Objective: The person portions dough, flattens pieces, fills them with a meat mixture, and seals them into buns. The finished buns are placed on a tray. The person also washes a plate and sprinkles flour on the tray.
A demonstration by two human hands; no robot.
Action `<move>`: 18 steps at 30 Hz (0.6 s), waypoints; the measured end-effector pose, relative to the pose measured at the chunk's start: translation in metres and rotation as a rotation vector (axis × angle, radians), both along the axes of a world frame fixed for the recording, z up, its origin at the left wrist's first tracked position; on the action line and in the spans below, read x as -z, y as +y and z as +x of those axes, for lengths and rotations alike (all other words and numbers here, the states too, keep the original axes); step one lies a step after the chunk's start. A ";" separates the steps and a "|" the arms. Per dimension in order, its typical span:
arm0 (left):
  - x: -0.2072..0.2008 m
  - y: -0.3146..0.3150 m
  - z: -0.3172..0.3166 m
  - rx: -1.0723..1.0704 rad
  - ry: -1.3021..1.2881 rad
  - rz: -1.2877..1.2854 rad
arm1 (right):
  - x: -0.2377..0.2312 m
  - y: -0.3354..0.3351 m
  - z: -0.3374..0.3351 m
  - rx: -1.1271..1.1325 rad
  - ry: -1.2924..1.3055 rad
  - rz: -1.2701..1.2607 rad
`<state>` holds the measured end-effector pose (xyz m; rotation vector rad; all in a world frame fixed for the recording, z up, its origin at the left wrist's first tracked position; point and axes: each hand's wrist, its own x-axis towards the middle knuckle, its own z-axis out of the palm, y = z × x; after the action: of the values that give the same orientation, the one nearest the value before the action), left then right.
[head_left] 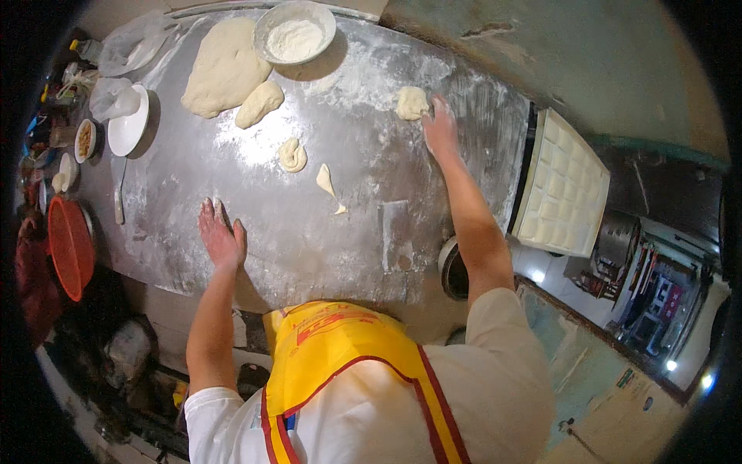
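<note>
At the far right of the metal worktop, my right hand (440,130) reaches to a small lump of dough (410,102). Its fingers are stretched out at the lump's right edge, touching or almost touching it; I cannot tell which. My left hand (221,235) is open near the front edge, fingers spread low over the worktop (309,247) and holding nothing. Between the hands lie a coiled piece of dough (292,155) and a thin torn scrap of dough (325,179). Farther back are a large mass of dough (224,66) and a smaller lump (260,105) against it.
A bowl of flour (294,39) stands at the back. To the left are a white plate (130,130), a knife (119,193), a small bowl of brown bits (86,141) and an orange basket (69,247). At right sits a tray of dough squares (563,184), with a round pot (454,268) nearer.
</note>
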<state>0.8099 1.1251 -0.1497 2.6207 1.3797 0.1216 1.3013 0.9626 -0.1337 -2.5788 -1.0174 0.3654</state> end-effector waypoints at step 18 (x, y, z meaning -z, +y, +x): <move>0.001 0.002 -0.002 -0.033 0.068 -0.047 | 0.005 0.017 -0.021 -0.182 -0.324 -0.077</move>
<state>0.8083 1.1270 -0.1507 2.5867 1.4304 0.0041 1.2804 0.9800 -0.1386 -2.6777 -1.3796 0.0283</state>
